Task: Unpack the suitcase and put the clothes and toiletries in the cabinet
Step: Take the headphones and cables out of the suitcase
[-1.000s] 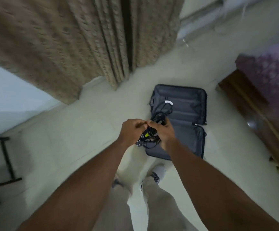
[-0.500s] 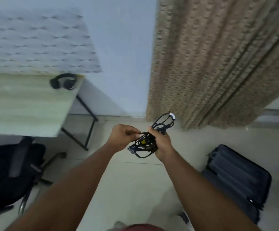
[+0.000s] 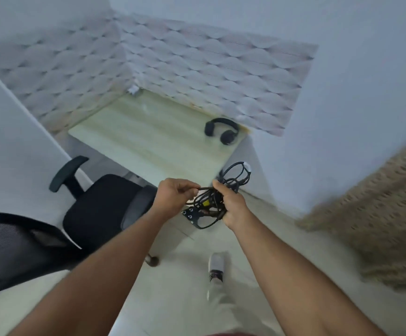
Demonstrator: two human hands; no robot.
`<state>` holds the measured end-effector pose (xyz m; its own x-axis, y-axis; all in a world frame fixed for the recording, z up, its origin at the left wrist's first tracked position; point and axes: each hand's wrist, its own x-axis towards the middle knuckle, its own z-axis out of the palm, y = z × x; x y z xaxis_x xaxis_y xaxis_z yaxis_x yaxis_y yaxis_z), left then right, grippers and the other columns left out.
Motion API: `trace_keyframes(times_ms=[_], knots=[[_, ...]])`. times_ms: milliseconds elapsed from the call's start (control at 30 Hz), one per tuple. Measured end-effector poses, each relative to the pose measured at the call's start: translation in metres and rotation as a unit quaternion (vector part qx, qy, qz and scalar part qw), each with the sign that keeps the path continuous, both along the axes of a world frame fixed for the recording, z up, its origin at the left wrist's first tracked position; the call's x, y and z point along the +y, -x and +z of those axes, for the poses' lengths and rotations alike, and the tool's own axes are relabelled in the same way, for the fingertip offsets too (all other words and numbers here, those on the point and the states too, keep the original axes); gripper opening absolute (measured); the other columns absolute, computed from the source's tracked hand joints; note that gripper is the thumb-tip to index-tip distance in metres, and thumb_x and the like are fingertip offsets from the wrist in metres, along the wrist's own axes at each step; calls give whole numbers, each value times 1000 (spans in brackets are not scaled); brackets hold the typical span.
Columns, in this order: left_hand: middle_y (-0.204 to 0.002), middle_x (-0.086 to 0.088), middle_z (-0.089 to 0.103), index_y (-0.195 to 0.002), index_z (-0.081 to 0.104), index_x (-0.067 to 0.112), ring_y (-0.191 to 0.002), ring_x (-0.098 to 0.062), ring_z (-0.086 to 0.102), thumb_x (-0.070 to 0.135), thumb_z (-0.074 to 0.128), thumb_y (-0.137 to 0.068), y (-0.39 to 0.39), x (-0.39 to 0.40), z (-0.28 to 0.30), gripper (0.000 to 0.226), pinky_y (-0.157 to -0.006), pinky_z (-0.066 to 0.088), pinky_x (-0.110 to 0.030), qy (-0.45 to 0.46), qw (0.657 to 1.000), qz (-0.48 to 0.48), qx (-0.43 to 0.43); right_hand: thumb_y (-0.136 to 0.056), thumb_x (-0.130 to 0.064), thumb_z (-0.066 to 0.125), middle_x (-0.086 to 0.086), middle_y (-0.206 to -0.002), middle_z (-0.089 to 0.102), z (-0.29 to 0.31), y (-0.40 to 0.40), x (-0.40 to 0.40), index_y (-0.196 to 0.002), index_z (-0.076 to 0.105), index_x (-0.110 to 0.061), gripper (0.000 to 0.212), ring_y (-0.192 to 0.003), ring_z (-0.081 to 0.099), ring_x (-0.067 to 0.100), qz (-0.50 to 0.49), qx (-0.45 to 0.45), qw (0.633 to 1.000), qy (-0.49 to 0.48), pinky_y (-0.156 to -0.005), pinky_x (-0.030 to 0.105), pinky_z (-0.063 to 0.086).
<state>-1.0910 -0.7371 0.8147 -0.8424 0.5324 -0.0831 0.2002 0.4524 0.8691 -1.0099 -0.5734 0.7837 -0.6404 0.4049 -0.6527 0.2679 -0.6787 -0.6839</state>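
Note:
A tangled bundle of black cables (image 3: 211, 202), with a small yellow part and a black adapter piece at its lower end, hangs in front of me at chest height. My right hand (image 3: 231, 204) grips the bundle from the right side. My left hand (image 3: 175, 200) pinches one strand of the cable just left of the bundle. A loop with a white tag sticks up above my right hand. The suitcase and the cabinet are out of view.
A light wooden desk (image 3: 148, 141) stands ahead in the corner, with black headphones (image 3: 221, 132) near its right end. A black office chair (image 3: 105, 209) sits at the left. A beige curtain (image 3: 379, 226) hangs at the right. My foot (image 3: 216, 265) is on the pale floor.
The view has swung left, away from the open suitcase and past the curtain, to face the desk and chair. Both hands have kept hold of the cable bundle throughout.

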Motion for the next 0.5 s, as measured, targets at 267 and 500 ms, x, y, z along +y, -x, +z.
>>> trace_keyframes(times_ms=[267, 500], knots=[[-73, -2, 76, -96, 83, 25, -69, -12, 70, 15, 80, -89, 196, -19, -23, 12, -72, 55, -20, 14, 990, 134, -44, -80, -32, 87, 16, -92, 73, -24, 232, -1, -106, 70, -10, 38, -77, 72, 34, 177, -33, 983, 19, -69, 57, 62], [-97, 10, 78, -111, 80, 25, -89, 0, 70, 27, 75, -93, 332, -48, -42, 19, -85, 54, -18, 72, 969, 232, -50, -78, -33, 89, 17, -89, 75, -32, 407, -30, -111, 71, -6, 45, -75, 74, 35, 245, -117, 962, 17, -63, 57, 62]])
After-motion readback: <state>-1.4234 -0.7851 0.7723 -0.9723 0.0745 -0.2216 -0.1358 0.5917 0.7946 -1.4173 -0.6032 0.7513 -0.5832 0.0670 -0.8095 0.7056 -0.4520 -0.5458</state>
